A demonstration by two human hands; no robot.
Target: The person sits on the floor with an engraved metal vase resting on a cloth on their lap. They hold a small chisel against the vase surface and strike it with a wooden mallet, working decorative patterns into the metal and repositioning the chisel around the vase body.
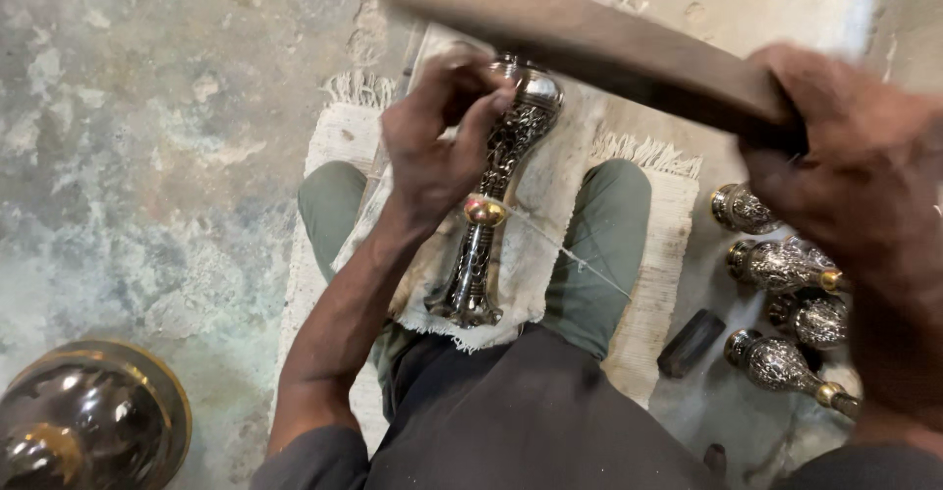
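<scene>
Head view. The engraved silver-coloured metal stem with a brass ring (496, 181) lies at the centre of the frame on a dirty white cloth (545, 190) spread over the person's knees. Its long axis runs near vertical in the picture, leaning slightly to the right: the flared foot points toward the lower centre, the rounded polished head toward the upper centre. The brass ring sits near mid-length.

The left hand (437, 141) is closed around the upper part of the stem, fingers curled over its head, and steadies it against the cloth. The right hand (850, 171), at the right edge of the frame, is clenched on the end of a long dark wooden bat (589, 43). The bat runs diagonally from that hand up to the upper centre, passes above the stem's head, and is motion-blurred.

Edges and free room: a fringed pale woven mat (339, 141) lies under the legs; its fringe shows in the upper centre. Left of the mat is mottled grey concrete floor (147, 136). A large domed dark metal vessel with a brass rim (88, 421) occupies the lower left corner, well apart from the stem. At the lower right, several small engraved metal pieces (786, 313) lie close together, with a short black block (691, 343) just beside them.
</scene>
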